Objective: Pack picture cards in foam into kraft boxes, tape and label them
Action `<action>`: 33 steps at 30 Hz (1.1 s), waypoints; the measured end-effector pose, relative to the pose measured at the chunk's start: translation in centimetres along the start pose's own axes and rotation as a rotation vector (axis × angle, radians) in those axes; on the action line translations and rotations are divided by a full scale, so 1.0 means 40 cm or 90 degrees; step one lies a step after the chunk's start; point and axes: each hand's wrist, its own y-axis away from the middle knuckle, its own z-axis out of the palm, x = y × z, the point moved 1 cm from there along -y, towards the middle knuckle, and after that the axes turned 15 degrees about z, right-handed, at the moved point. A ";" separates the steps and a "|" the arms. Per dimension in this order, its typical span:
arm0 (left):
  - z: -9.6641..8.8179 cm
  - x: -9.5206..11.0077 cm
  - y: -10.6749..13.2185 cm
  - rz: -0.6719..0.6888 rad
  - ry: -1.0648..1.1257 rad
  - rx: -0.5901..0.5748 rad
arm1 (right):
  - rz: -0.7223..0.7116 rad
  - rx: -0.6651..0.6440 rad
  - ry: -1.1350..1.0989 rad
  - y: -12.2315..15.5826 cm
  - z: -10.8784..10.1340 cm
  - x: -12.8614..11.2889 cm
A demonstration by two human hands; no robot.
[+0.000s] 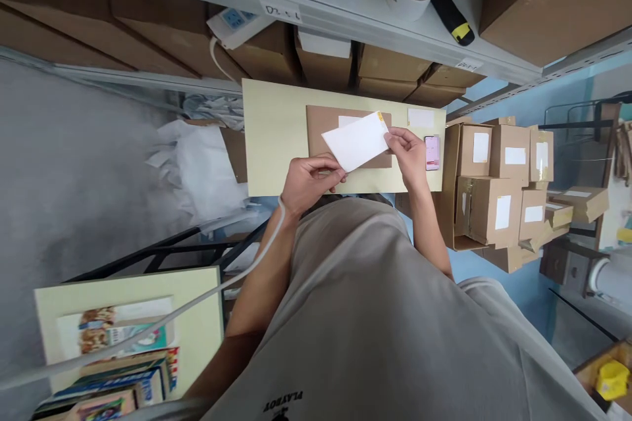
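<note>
I think I'm partway: the white paper is up over the brown cardboard, not lying flat. My left hand pinches its seven o'clock corner, finger and thumb close together. My right hand pinches its three o'clock edge, near the phone.
</note>
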 end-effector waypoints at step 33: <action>-0.252 0.042 0.021 0.026 -0.087 0.025 | -0.081 -0.040 0.107 0.230 0.351 -0.118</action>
